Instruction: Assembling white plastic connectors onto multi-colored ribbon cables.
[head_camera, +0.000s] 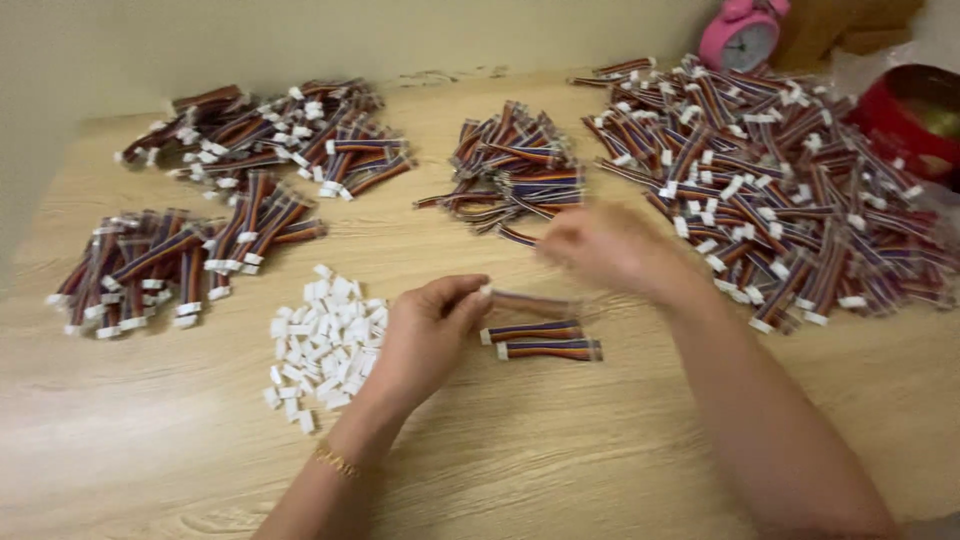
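While the left hand (432, 318) sits at centre frame, its thumb and forefinger are pinched shut on the white end of a striped ribbon cable (530, 303), which trails right along the table (560, 450). Wrist low, forearm coming up from the bottom edge, a thin bracelet (336, 461) on it. Just left of this hand lies a heap of loose white connectors (320, 335), within easy reach, likely kept there as feed stock. Two more cables (540, 340) lie side by side just below the held one, parallel, ends aligned.

Right hand (600, 248) is blurred, right of centre, near the lower edge of the middle cable pile (512, 172). Fingers look loosely curled; whether it grips anything I cannot tell. Forearm runs in from the lower right.

Piles look sorted by state: bundles with white ends at upper left (270, 135) and left (170, 265), a large spread at upper right (780, 170). Pink clock (742, 35) and red tin (915, 110) stand at the top right.
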